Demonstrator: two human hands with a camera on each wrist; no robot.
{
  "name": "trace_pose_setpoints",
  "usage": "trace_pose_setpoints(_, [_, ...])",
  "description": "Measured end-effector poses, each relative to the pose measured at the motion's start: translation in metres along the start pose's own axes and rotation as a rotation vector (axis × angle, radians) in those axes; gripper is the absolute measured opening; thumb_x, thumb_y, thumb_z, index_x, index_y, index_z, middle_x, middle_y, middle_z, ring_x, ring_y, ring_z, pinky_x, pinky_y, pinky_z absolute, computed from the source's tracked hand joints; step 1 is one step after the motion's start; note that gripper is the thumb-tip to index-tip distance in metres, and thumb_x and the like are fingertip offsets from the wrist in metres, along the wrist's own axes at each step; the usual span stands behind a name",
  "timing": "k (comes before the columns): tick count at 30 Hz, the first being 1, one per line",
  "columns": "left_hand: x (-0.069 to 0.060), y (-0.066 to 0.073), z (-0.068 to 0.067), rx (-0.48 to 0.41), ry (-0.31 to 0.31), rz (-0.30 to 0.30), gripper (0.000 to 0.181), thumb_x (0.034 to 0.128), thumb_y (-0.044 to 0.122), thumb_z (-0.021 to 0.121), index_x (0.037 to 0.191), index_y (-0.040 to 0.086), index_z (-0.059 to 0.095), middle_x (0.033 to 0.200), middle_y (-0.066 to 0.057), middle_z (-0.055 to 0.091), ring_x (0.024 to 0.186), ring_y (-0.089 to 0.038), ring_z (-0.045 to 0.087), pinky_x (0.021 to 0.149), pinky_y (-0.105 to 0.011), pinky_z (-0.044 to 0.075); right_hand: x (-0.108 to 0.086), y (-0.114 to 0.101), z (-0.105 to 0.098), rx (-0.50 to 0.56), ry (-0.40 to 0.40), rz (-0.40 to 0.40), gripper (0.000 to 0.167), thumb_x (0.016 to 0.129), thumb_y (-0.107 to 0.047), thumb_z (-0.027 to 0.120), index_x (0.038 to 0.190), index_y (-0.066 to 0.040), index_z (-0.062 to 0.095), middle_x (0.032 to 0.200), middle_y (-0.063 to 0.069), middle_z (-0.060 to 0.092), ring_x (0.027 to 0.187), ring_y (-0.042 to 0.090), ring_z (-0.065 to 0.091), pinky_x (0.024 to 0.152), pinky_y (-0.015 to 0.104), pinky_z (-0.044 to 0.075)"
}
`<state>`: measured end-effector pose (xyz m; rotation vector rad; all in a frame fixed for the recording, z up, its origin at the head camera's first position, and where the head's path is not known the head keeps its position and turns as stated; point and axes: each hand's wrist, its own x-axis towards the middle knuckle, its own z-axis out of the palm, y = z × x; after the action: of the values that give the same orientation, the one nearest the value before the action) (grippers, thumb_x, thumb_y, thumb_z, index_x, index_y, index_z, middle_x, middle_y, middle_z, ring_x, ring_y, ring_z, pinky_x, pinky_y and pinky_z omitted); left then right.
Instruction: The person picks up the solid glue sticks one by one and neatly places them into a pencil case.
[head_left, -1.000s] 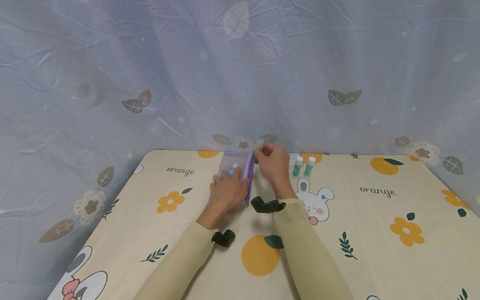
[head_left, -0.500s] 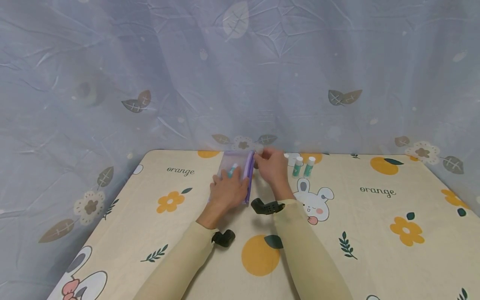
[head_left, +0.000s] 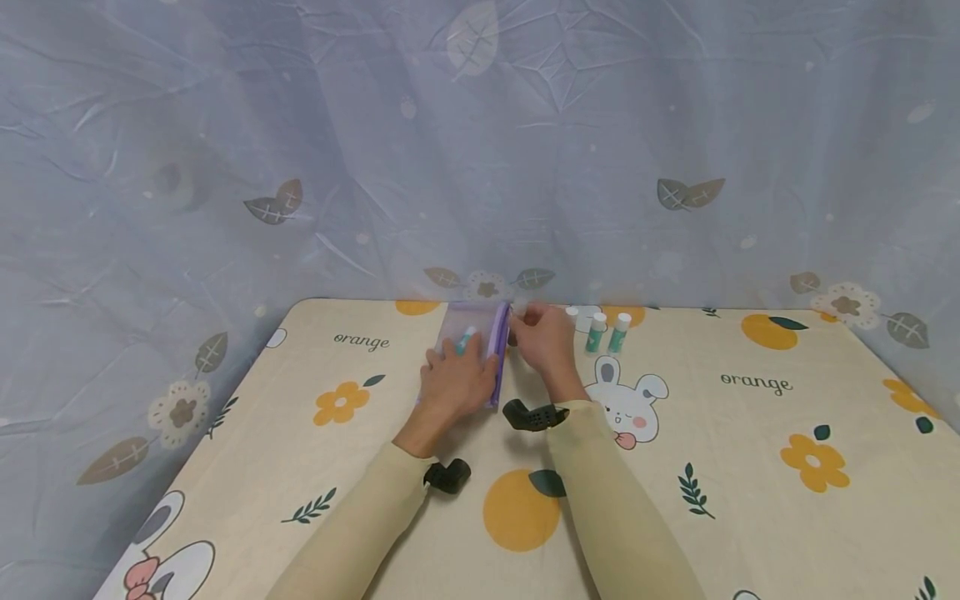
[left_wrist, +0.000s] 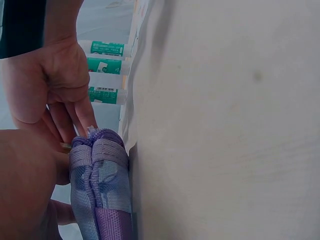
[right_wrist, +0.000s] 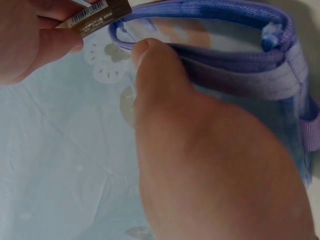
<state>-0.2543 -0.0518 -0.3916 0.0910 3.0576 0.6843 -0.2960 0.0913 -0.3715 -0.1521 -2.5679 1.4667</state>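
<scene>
A purple mesh zipper pouch (head_left: 455,315) lies at the table's back edge, its mouth facing right. A glue stick (head_left: 466,337) shows through the mesh. My left hand (head_left: 453,379) rests on the pouch with fingers spread. In the right wrist view its thumb lies at the rim of the gaping mouth. Just right of the mouth, my right hand (head_left: 546,337) pinches a small block in a brown printed sleeve (right_wrist: 97,17) with a barcode, apart from the pouch's interior. The right wrist view shows one end of this block close to the zipper edge; fingers hide the other.
Several teal glue sticks stand right of my right hand, including this one (head_left: 619,333); my hand partly hides another. A patterned cloth covers the table (head_left: 420,542). Behind rises a grey-blue curtain (head_left: 637,125). Black wrist cameras (head_left: 534,413) sit on both sleeves.
My right hand has come slightly down toward me beside the pouch mouth, uncovering the white cap of one more glue stick. The left hand and the pouch keep their places.
</scene>
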Motion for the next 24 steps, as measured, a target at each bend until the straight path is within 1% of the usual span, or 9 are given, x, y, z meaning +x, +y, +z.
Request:
trace_pose_setpoints(4, [0.000, 0.000, 0.000, -0.001, -0.001, -0.002, 0.063, 0.1109, 0.049, 0.041, 0.164, 0.016, 0.040, 0.150, -0.032, 0.047, 0.126, -0.052, 0.048, 0.106, -0.063, 0.042, 0.000, 0.003, 0.002, -0.047, 0.009, -0.007, 0.021, 0.101, -0.022, 0.070, 0.098, -0.003, 0.078, 0.098, 0.015, 0.079, 0.084, 0.025, 0.067, 0.068, 0.029, 0.047])
trace_pose_setpoints(8, [0.001, 0.000, 0.001, -0.002, -0.001, -0.005, 0.063, 0.1107, 0.050, 0.041, 0.164, 0.016, 0.040, 0.151, -0.031, 0.047, 0.126, -0.052, 0.048, 0.106, -0.063, 0.042, 0.000, 0.006, 0.004, -0.065, 0.011, -0.010, 0.020, 0.099, -0.020, 0.071, 0.096, -0.002, 0.078, 0.096, 0.015, 0.077, 0.083, 0.024, 0.065, 0.065, 0.027, 0.046])
trace_pose_setpoints(10, [0.001, 0.000, 0.001, -0.001, 0.000, -0.005, 0.063, 0.1106, 0.050, 0.041, 0.164, 0.016, 0.040, 0.151, -0.031, 0.047, 0.126, -0.052, 0.048, 0.106, -0.063, 0.042, 0.001, 0.008, 0.005, -0.057, 0.003, -0.003, 0.020, 0.098, -0.020, 0.071, 0.098, -0.001, 0.078, 0.098, 0.016, 0.077, 0.084, 0.025, 0.066, 0.066, 0.027, 0.047])
trace_pose_setpoints(15, [0.000, 0.000, 0.001, 0.002, 0.002, -0.004, 0.063, 0.1105, 0.050, 0.041, 0.164, 0.017, 0.041, 0.150, -0.031, 0.048, 0.126, -0.051, 0.048, 0.106, -0.063, 0.042, 0.002, 0.011, 0.006, -0.032, -0.014, 0.023, 0.025, 0.099, -0.018, 0.070, 0.112, 0.001, 0.078, 0.108, 0.018, 0.078, 0.091, 0.026, 0.069, 0.072, 0.029, 0.051])
trace_pose_setpoints(17, [0.000, 0.000, 0.000, 0.001, 0.003, -0.003, 0.063, 0.1105, 0.050, 0.041, 0.163, 0.017, 0.041, 0.149, -0.031, 0.048, 0.125, -0.051, 0.049, 0.105, -0.063, 0.043, 0.002, 0.012, 0.006, -0.028, -0.016, 0.030, 0.027, 0.099, -0.019, 0.069, 0.115, 0.001, 0.077, 0.111, 0.019, 0.078, 0.093, 0.026, 0.070, 0.073, 0.030, 0.053])
trace_pose_setpoints(20, [0.000, 0.001, 0.000, 0.000, 0.005, -0.002, 0.062, 0.1105, 0.050, 0.041, 0.163, 0.016, 0.041, 0.148, -0.031, 0.049, 0.124, -0.051, 0.049, 0.104, -0.062, 0.043, 0.003, 0.013, 0.007, -0.025, -0.018, 0.034, 0.026, 0.100, -0.019, 0.069, 0.114, 0.000, 0.077, 0.111, 0.019, 0.079, 0.093, 0.027, 0.071, 0.073, 0.031, 0.053])
trace_pose_setpoints(24, [0.000, 0.001, 0.000, 0.001, 0.006, -0.001, 0.062, 0.1104, 0.049, 0.042, 0.162, 0.016, 0.042, 0.147, -0.031, 0.049, 0.123, -0.052, 0.049, 0.103, -0.063, 0.043, 0.003, 0.013, 0.008, -0.023, -0.013, 0.029, 0.024, 0.100, -0.020, 0.068, 0.111, 0.000, 0.077, 0.110, 0.018, 0.079, 0.090, 0.026, 0.070, 0.070, 0.029, 0.052])
